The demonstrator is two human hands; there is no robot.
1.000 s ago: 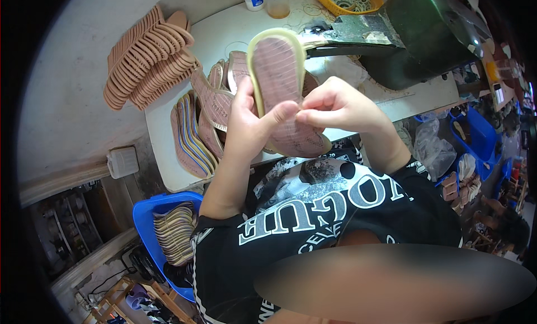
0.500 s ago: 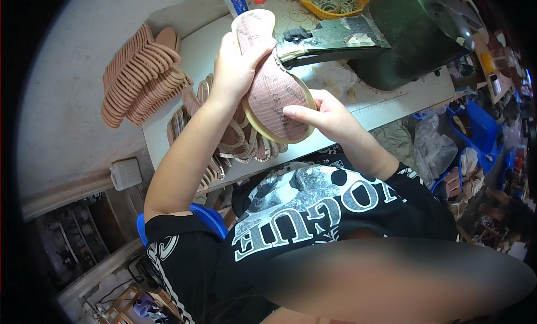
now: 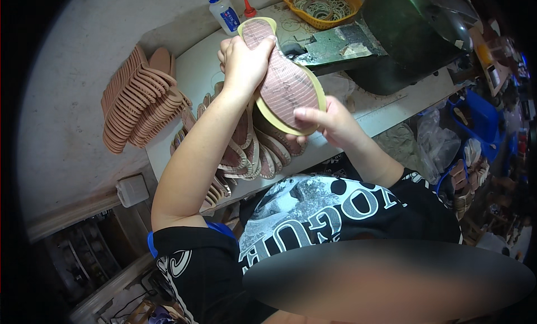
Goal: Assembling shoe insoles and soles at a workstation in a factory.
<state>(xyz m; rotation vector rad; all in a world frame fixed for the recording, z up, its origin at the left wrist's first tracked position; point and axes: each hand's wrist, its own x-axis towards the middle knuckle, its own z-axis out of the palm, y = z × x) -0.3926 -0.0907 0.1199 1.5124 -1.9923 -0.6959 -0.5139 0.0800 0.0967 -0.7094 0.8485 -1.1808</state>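
I hold an insole [image 3: 282,80] with a pinkish, line-patterned face and a pale yellow margin in both hands, above the table. My left hand [image 3: 245,64] is closed around its narrow middle, thumb across the face. At the broad lower end, my right hand [image 3: 333,122] pinches the margin, thumb on top and fingers underneath. Beyond the insole's right edge lies the end of a green machine arm [image 3: 335,47]; I cannot tell whether they touch. Below my left forearm lie several trimmed insoles [image 3: 246,150] in an overlapping heap.
A stack of tan soles [image 3: 140,100] leans at the wall on the left. Behind stand a clear bottle [image 3: 225,15], a red-tipped bottle [image 3: 249,6] and a yellow basket [image 3: 321,22] of thin cords. The green machine body [image 3: 411,33] fills the back right. Blue chair [image 3: 478,122] at right.
The insole has turned slightly, and more yellow margin shows along its edges. My right hand has shifted a little at the broad end. The whole view has shifted slightly.
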